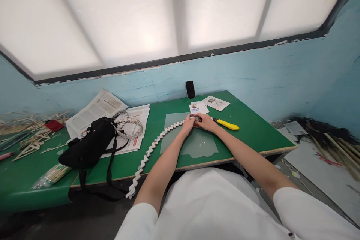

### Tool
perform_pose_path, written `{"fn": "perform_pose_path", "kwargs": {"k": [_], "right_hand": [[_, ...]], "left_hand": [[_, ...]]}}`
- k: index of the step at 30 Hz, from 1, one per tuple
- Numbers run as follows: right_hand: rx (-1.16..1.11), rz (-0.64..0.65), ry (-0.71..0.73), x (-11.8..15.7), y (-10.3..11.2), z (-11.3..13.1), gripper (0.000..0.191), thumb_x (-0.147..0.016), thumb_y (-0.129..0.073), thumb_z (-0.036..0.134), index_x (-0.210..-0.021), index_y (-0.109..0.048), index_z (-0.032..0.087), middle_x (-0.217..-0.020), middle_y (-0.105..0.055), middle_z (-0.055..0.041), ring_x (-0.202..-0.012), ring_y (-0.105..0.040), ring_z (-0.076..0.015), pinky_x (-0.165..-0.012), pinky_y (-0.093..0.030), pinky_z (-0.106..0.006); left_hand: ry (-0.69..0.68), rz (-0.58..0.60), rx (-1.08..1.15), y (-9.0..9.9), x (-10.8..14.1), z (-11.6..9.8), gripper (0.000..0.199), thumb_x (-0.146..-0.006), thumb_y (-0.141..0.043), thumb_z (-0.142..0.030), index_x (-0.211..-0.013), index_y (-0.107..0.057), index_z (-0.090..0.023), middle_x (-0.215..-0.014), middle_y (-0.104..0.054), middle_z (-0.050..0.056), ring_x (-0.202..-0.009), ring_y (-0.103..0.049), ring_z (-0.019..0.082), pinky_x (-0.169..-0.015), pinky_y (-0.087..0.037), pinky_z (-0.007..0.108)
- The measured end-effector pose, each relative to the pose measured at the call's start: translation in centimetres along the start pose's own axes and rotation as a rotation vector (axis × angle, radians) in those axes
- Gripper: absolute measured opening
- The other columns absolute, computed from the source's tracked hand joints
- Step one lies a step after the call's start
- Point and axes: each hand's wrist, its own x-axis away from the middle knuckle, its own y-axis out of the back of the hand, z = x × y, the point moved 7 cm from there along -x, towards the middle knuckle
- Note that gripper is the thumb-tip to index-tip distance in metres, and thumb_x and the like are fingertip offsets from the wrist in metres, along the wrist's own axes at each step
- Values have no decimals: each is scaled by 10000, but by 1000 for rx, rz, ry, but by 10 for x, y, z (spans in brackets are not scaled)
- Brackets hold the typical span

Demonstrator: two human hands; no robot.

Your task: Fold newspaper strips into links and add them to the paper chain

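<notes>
A long zigzag chain of folded paper [153,145] runs across the green table and hangs over its front edge at the lower left. Its far end is pinched by my left hand [189,123]. Close beside it, my right hand [204,121] has its fingers bent together at the same end of the chain; what exactly lies between them is too small to make out. Both hands are above a translucent sheet [201,144]. To the right of my right hand lies a yellow-handled utility knife [227,124]. Pieces of printed paper [198,108] rest just beyond my hands.
A phone [190,89] leans against the blue wall. On the left are a black bag [92,144], newspapers [95,110], a coiled paper chain [132,129] and bagged sticks [52,175]. Thin wooden pieces [30,146] clutter the far left. The green table's [247,135] front edge is near my body.
</notes>
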Motion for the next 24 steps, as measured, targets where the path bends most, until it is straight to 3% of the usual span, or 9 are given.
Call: {"fn": "perform_pose_path", "kwargs": {"k": [13,19,24], "right_hand": [[-21,14,12,1,0,0,260,-844,-638,300,-1072,-659,176,-653,-481,64,-598,-469,-135,-611,-353,-261],[-6,33,78,2,-1,11,288,-906,-612,301,-1153,-701,181,-726,-605,4,-648,-509,-156,-659,-397,-281],[36,-3,36,0,-1,7,297,-906,-633,347,-1147,-700,187,-740,-617,-2,-651,-520,-165,-655,-402,-287]], "left_hand": [[-21,30,-25,-4,2,-3,367,-866,-552,-137,-1234,-539,-134,-695,-672,6,-531,-665,154,-560,-568,265],[-7,10,26,-1,0,-1,367,-867,-525,-129,-1231,-566,-142,-747,-703,30,-517,-645,145,-567,-564,271],[-2,-22,58,3,-2,1,334,-856,-550,-133,-1185,-603,-147,-719,-688,15,-525,-631,137,-591,-569,271]]}}
